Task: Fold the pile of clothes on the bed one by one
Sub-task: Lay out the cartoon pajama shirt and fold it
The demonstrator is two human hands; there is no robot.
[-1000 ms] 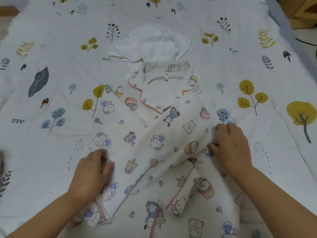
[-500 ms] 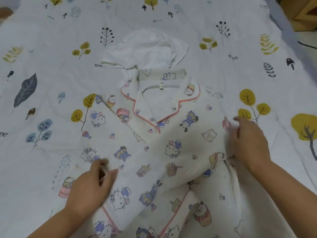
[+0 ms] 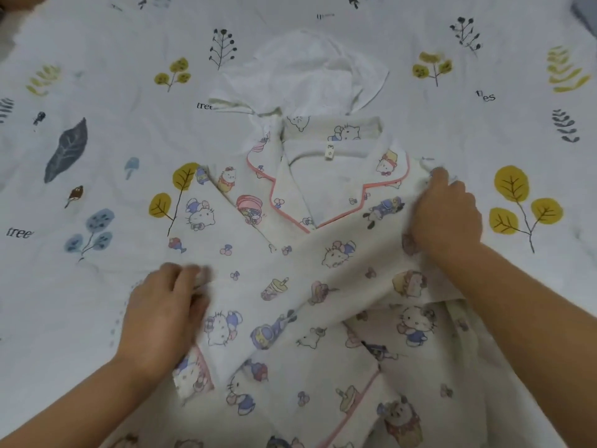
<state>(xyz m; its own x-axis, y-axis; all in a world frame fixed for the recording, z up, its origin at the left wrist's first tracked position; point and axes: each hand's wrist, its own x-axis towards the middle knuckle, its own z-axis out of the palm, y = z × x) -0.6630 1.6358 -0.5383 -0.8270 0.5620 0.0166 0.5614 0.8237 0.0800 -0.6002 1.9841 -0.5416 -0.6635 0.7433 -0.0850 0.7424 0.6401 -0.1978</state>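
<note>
A white pyjama shirt (image 3: 290,286) with cartoon prints and pink piping lies front up on the bed, collar toward the far side. One sleeve is laid slantwise across its chest. My left hand (image 3: 164,312) pinches the fabric at the sleeve's cuff end on the left side of the shirt. My right hand (image 3: 447,215) grips the cloth at the shirt's right shoulder. A plain white garment (image 3: 307,76) lies crumpled just beyond the collar.
The bed sheet (image 3: 97,156) is white with printed leaves, trees and the word "tree". It spreads flat to the left, right and far side of the shirt. A darker edge of the bed shows at the top right corner.
Both hands have moved away from me along the shirt. My right hand went from the middle up to the right shoulder, and the sleeve now lies flatter across the chest.
</note>
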